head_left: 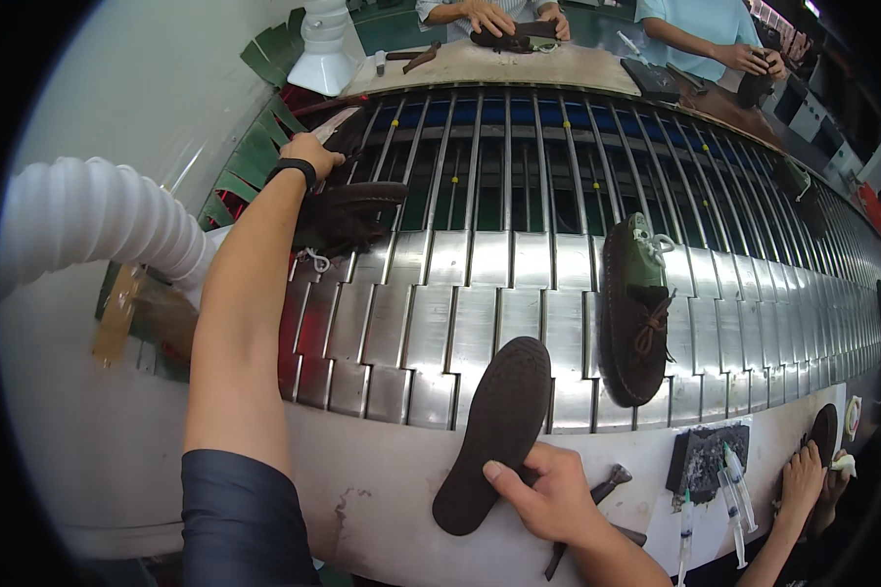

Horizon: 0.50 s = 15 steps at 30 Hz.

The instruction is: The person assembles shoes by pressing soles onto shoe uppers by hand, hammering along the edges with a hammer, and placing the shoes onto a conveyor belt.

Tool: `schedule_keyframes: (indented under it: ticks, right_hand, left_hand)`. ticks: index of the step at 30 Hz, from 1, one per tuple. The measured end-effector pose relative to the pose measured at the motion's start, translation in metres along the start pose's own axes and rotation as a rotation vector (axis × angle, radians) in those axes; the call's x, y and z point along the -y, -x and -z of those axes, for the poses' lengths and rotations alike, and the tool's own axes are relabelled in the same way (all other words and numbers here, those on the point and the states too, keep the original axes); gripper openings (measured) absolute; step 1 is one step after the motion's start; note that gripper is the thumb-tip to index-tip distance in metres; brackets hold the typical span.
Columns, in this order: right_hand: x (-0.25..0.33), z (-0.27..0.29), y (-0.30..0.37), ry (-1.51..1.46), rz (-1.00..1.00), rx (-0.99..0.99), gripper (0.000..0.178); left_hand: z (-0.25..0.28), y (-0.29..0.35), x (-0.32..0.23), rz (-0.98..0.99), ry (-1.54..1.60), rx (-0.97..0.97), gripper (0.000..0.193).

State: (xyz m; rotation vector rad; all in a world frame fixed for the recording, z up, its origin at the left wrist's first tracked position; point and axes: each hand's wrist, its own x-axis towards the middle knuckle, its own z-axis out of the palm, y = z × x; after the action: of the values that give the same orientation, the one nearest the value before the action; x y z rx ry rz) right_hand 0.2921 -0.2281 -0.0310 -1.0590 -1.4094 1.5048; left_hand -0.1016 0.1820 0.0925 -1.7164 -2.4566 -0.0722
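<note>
Dark brown sole [499, 411]: in the right hand [558, 494], tread facing up, far end slanting over the near edge of the metal conveyor [475, 318]; whether an upper hangs beneath, cannot tell.
Right fingers: thumb pressed on the tread toward the near end, others tucked behind and mostly hidden; grasping.
Slip risk: hold sits off-centre, so the sole could swivel if its far end knocks the slats.
Forearm risk: an inward swing of the left arm might drag the tread-out shoe [347, 210] just beside the wrist.
Right arm: enters from lower edge, slanting up-left, low over the pale bench [362, 460].
Left arm: stretched far forward, nearly straight, black wristband [297, 169] at its end.
Left hand [308, 152]: fingers on or against a far dark shoe [352, 124]; how firmly clenched, cannot tell.
Beyond right fingers: laced shoe [631, 342] on the slats, up and right.
Beside right fingers: hammer [612, 480], partly behind the forearm; farther right, syringes [732, 504] by a black block [690, 460].
</note>
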Motion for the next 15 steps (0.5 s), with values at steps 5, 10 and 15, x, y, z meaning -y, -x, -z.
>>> schedule_keyframes:
  ticks: [5,10,15]
  right_hand:
    - [-0.010,-0.005,0.002,-0.054,-0.054,-0.076,0.028]
    - [-0.021,-0.010,-0.008,-0.226,0.019,-0.196,0.028]
    - [-0.015,-0.012,-0.008,-0.398,0.086,-0.286,0.025]
  left_hand:
    - [0.032,0.108,-0.004,-0.057,0.320,-0.177,0.098]
    - [0.028,0.290,0.036,-0.305,0.679,-0.305,0.095]
    - [0.013,0.496,0.108,-0.377,0.560,-0.364,0.108]
